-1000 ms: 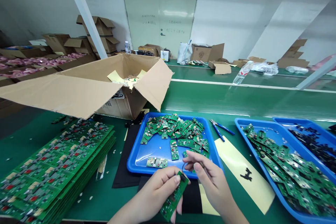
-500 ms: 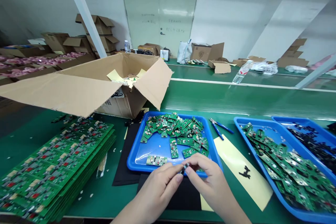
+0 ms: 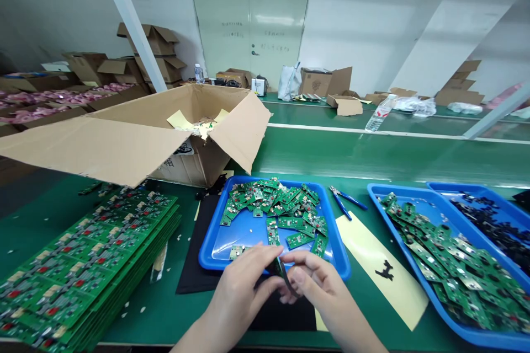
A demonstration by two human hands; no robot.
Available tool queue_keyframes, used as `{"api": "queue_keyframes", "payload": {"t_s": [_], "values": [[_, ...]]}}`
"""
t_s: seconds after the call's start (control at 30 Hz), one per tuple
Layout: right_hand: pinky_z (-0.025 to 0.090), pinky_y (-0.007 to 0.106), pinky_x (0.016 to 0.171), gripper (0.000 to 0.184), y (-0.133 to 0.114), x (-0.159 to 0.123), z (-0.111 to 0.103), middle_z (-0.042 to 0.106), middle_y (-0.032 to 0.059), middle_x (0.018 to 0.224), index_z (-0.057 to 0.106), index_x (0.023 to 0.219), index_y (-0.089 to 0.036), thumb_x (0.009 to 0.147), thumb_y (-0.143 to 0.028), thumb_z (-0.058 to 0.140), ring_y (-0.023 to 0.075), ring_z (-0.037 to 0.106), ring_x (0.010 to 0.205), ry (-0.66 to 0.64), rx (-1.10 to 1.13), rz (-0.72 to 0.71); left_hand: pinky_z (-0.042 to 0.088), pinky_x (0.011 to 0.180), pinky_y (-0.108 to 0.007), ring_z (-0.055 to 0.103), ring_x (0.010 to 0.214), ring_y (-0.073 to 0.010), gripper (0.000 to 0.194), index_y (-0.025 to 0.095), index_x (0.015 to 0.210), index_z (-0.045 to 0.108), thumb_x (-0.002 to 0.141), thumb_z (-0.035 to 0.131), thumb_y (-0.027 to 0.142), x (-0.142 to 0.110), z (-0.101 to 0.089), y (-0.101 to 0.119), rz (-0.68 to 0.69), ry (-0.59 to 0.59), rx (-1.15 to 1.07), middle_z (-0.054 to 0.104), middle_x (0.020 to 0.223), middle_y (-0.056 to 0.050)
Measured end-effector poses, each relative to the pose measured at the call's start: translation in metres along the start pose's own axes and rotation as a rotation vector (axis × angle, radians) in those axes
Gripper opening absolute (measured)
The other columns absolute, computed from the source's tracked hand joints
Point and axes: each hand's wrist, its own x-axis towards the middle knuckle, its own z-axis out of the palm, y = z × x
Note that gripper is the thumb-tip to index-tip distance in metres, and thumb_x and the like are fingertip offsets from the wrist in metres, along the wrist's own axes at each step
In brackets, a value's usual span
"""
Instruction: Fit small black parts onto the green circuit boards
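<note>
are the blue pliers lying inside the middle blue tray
No, the blue pliers lie on the green table just right of the middle blue tray, outside its rim.

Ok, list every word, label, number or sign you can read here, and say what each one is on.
No text here can be read for certain.
Door: faint lines of writing, too small and blurred to read.
Cardboard box: a dark printed mark on its front, partly hidden by a flap, not legible.
Yellow sheet: a small black figure, a shape and not lettering.
Circuit boards in the blue tray: any markings are too small to tell.
</note>
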Motion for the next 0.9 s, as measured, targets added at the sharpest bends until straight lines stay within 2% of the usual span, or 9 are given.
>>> {"api": "queue_keyframes", "payload": {"t_s": [0.07, 0.13, 0.23, 0.37, 0.5, 0.7, 0.9], "values": [[0.052, 0.022, 0.06, 0.044, 0.0, -0.002, 0.005, 0.059, 0.0013, 0.068, 0.059, 0.099, -0.013, 0.075, -0.047, 0.072, 0.0125, 0.061, 0.065, 0.004, 0.043, 0.02, 0.047, 0.095, -0.029, 0.061, 0.104, -0.0181, 0.042, 0.026, 0.127, 0.046, 0.086, 0.054, 0.027, 0.001, -0.002, -0.001, 0.115, 0.037, 0.094, 0.066, 0.111, -0.005], [0.053, 0.023, 0.061, 0.045, -0.002, -0.003, 0.008, 0.059, 0.0008, 0.067, 0.059, 0.097, -0.012, 0.072, -0.046, 0.075, 0.0128, 0.061, 0.065, 0.009, 0.033, 0.058, 0.049, 0.091, -0.028, 0.061, 0.102, -0.018, 0.041, 0.023, 0.128, 0.045, 0.087, 0.052, 0.022, 0.004, -0.005, 0.001, 0.171, 0.036, 0.153, 0.065, 0.111, -0.007], [0.053, 0.023, 0.059, 0.044, -0.004, -0.004, 0.008, 0.062, 0.0025, 0.066, 0.059, 0.095, -0.01, 0.073, -0.046, 0.074, 0.0122, 0.061, 0.06, 0.011, -0.015, 0.09, 0.051, 0.086, -0.024, 0.06, 0.099, -0.0167, 0.037, 0.022, 0.125, 0.049, 0.088, 0.05, 0.02, 0.006, -0.01, 0.004, 0.183, 0.062, 0.172, 0.063, 0.108, -0.008], [0.052, 0.02, 0.053, 0.041, -0.006, -0.002, 0.004, 0.061, 0.002, 0.061, 0.061, 0.093, -0.01, 0.074, -0.043, 0.074, 0.0107, 0.059, 0.054, 0.014, 0.014, 0.028, 0.051, 0.079, -0.018, 0.059, 0.088, -0.0127, 0.036, 0.022, 0.121, 0.051, 0.086, 0.054, 0.02, 0.007, -0.012, 0.008, 0.15, 0.108, 0.113, 0.058, 0.097, -0.005], [0.049, 0.017, 0.05, 0.035, -0.008, -0.002, 0.006, 0.062, 0.0023, 0.06, 0.058, 0.082, -0.01, 0.076, -0.041, 0.073, 0.0085, 0.057, 0.05, -0.018, 0.047, 0.083, 0.051, 0.076, -0.02, 0.059, 0.086, -0.0131, 0.034, 0.021, 0.12, 0.051, 0.086, 0.055, 0.023, 0.007, -0.01, 0.007, 0.174, 0.145, 0.05, 0.057, 0.092, -0.005], [0.047, 0.015, 0.048, 0.032, -0.005, -0.005, 0.003, 0.059, 0.0002, 0.057, 0.056, 0.08, -0.011, 0.08, -0.04, 0.068, 0.0069, 0.054, 0.048, -0.061, -0.024, 0.051, 0.051, 0.076, -0.022, 0.06, 0.09, -0.0158, 0.035, 0.019, 0.122, 0.051, 0.087, 0.052, 0.018, 0.004, -0.009, -0.001, 0.249, 0.109, 0.181, 0.06, 0.094, -0.008], [0.044, 0.013, 0.045, 0.035, -0.008, -0.003, 0.008, 0.055, -0.0019, 0.051, 0.056, 0.074, -0.01, 0.074, -0.041, 0.073, 0.0047, 0.049, 0.044, 0.021, 0.033, 0.092, 0.05, 0.079, -0.02, 0.06, 0.091, -0.015, 0.035, 0.016, 0.121, 0.052, 0.085, 0.054, 0.016, 0.003, -0.009, 0.0, 0.276, 0.146, 0.219, 0.061, 0.096, -0.009]]}}
